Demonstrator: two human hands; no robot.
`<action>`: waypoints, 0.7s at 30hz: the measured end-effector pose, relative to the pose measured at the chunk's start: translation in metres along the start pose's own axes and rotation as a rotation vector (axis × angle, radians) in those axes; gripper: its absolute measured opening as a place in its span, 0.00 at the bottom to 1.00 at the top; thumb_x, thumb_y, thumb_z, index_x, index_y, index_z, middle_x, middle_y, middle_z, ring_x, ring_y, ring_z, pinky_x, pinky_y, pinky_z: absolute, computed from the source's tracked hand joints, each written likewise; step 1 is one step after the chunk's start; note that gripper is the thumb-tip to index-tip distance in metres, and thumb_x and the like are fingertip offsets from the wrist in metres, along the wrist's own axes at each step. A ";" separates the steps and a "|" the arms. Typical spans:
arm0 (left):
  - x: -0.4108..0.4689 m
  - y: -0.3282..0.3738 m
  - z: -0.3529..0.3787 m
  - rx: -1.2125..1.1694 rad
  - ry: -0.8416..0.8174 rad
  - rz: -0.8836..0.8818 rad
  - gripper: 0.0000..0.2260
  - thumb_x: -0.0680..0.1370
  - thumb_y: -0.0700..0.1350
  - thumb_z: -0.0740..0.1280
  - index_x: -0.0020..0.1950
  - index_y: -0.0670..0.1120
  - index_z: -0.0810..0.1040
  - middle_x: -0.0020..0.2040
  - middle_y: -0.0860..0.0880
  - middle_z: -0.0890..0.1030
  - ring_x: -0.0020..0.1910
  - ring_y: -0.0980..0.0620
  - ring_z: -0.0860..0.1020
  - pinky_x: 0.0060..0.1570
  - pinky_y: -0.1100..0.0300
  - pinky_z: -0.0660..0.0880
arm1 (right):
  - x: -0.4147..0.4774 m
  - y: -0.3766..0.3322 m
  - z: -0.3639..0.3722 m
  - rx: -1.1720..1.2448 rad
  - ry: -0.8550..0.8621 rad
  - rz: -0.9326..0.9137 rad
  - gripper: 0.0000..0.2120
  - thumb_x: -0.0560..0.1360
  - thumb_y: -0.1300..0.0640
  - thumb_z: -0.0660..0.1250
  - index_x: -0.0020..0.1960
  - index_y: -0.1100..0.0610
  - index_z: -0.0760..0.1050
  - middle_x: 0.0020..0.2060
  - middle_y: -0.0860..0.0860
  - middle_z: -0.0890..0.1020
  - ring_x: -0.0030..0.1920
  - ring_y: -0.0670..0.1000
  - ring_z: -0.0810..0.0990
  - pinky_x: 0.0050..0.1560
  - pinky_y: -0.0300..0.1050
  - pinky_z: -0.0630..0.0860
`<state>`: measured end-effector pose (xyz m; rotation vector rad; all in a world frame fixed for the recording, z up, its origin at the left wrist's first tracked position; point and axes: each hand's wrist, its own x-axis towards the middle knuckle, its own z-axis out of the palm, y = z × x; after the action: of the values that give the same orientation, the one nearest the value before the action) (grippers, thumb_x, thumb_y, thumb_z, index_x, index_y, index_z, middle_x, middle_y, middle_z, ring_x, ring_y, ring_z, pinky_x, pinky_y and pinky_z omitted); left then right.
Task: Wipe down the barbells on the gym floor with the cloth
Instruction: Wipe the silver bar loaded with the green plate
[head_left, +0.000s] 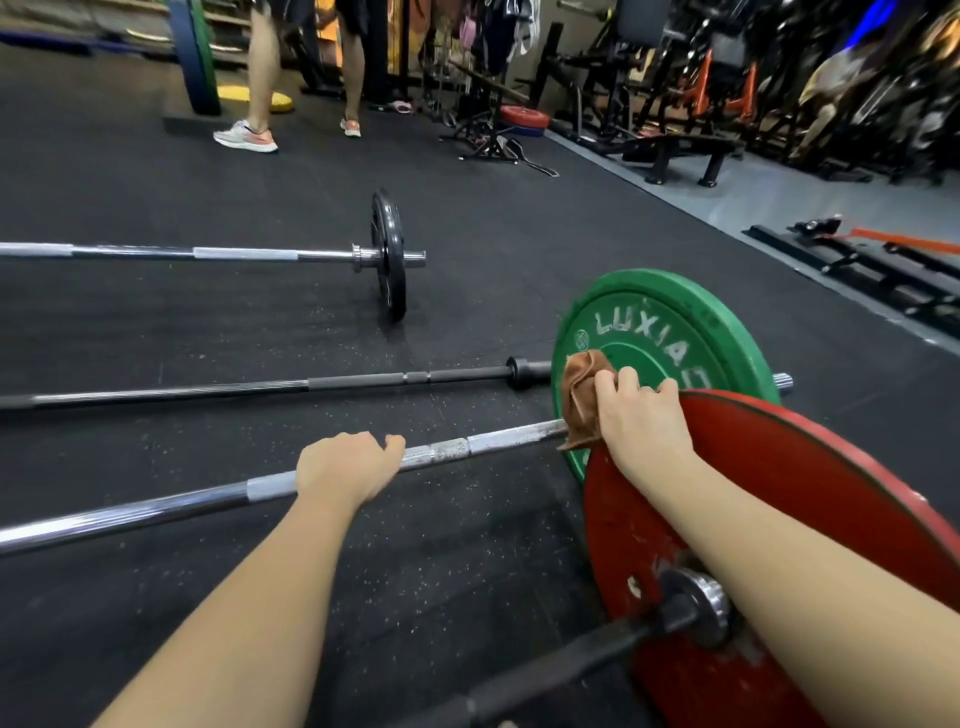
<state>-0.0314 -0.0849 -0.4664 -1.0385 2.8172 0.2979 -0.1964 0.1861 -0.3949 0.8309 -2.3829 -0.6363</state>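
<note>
Near the middle of the frame, the left hand (347, 469) grips the silver barbell (156, 506), while the right hand (641, 415) squeezes the brown cloth (581, 397) against the green plate (670, 332).

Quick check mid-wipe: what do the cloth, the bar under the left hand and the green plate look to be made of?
Cloth: brown, soft napped fabric, probably microfibre; it bunches in limp folds. Bar: bare metal, likely chromed steel; shiny with glints, duller knurled bands, whitish chalky specks. Green plate: matte, looks like rubber bumper coating; scuffed, worn raised white lettering.
</note>
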 end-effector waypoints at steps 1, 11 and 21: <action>-0.004 0.000 0.001 0.000 -0.003 0.004 0.25 0.83 0.58 0.47 0.55 0.48 0.80 0.46 0.48 0.78 0.46 0.45 0.74 0.48 0.54 0.68 | -0.006 0.001 -0.004 -0.023 -0.024 0.029 0.11 0.69 0.60 0.71 0.50 0.59 0.75 0.37 0.55 0.75 0.27 0.53 0.75 0.41 0.50 0.71; -0.046 0.010 0.014 -0.022 0.016 0.060 0.26 0.82 0.59 0.47 0.50 0.47 0.82 0.40 0.49 0.77 0.45 0.45 0.77 0.47 0.54 0.71 | -0.030 0.015 -0.084 -0.150 -0.432 0.213 0.14 0.80 0.61 0.58 0.65 0.61 0.65 0.58 0.61 0.76 0.56 0.66 0.79 0.51 0.68 0.77; -0.064 0.024 0.017 -0.001 -0.003 0.124 0.25 0.83 0.57 0.47 0.43 0.46 0.78 0.39 0.49 0.78 0.43 0.45 0.77 0.46 0.54 0.71 | -0.073 -0.001 -0.009 0.140 -0.383 0.222 0.24 0.65 0.63 0.78 0.59 0.61 0.76 0.43 0.62 0.76 0.37 0.62 0.80 0.32 0.51 0.77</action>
<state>0.0021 -0.0230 -0.4683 -0.8638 2.8848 0.3127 -0.1420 0.2318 -0.4123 0.5216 -2.8431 -0.5844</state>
